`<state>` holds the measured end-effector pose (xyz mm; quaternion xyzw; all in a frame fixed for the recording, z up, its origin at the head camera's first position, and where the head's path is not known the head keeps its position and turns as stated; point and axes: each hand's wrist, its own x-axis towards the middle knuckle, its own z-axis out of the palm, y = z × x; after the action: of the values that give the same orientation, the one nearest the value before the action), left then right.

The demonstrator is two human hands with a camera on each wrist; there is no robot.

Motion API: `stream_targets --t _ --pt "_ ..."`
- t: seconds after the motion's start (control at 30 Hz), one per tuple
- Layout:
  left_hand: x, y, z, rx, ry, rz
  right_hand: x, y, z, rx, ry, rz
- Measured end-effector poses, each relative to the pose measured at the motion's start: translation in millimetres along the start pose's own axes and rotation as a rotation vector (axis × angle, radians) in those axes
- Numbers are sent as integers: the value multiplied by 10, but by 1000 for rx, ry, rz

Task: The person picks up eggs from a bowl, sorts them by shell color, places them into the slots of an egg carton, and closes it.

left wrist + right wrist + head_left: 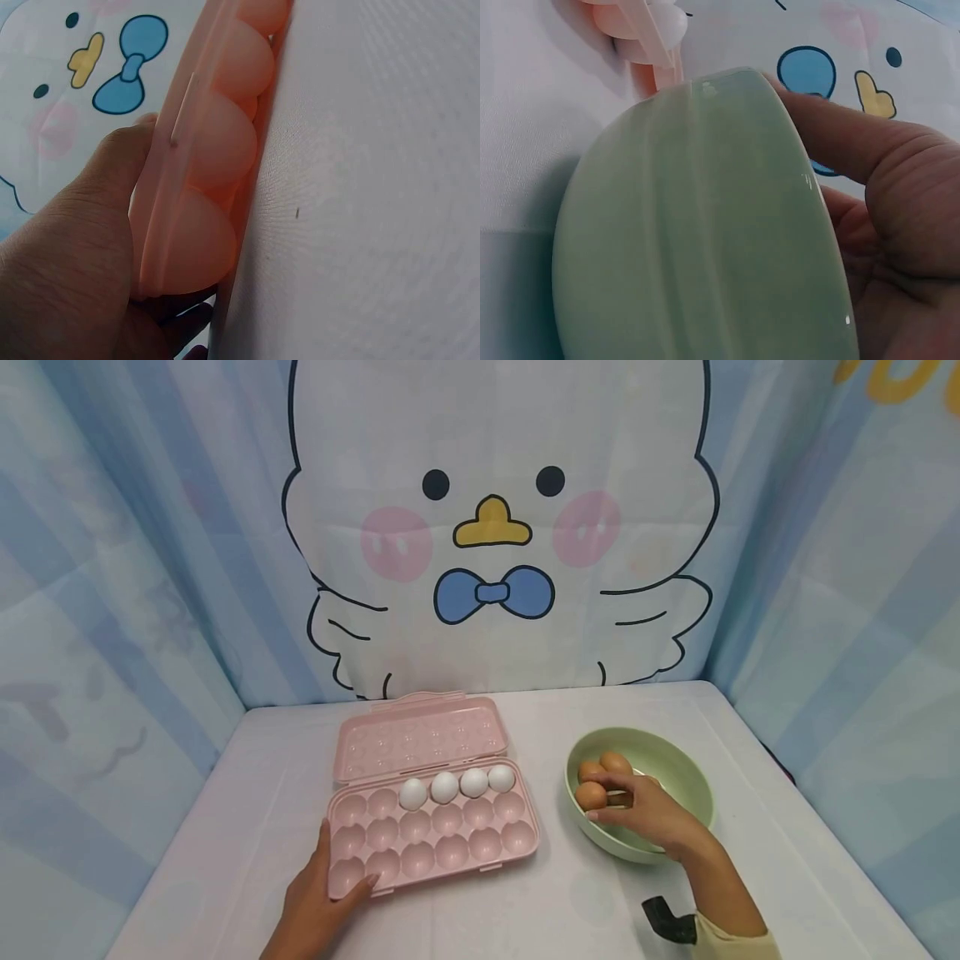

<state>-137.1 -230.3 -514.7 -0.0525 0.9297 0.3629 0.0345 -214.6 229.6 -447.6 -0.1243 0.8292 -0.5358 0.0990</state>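
A pink egg carton (435, 881) lies with its lid (420, 739) folded back. Several white eggs (444, 787) fill the right part of its far row; the other cups hold nothing. My left hand (318, 881) grips the carton's near left corner, thumb along the front edge and fingers around the side and beneath. At the right is a light green bowl (690, 768) with several brown eggs (615, 762) inside. My right hand (652, 810) reaches into it, thumb and forefinger on either side of one brown egg (591, 796). The bowl's wall hides this grasp in the right wrist view.
A white-covered table (555, 910) bears the carton and the bowl, with a gap between them. Behind it hangs a curtain (487, 652) printed with a cartoon bird. A black strap (667, 922) shows at my right wrist.
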Motion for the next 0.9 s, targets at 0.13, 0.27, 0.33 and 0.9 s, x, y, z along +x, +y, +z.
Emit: stream_targets --t 0.13,0.27,0.33,0.9 --pt "14 -2 2 3 -8 -13 2 13 9 13 15 -51" --pt "11 2 1 -2 -9 -20 10 5 53 -18 69 -63" --pt "7 5 -2 -1 -6 -17 16 -11 80 -31 98 -76" --pt "15 0 -10 -7 -6 -23 282 -166 775 -107 225 -446"
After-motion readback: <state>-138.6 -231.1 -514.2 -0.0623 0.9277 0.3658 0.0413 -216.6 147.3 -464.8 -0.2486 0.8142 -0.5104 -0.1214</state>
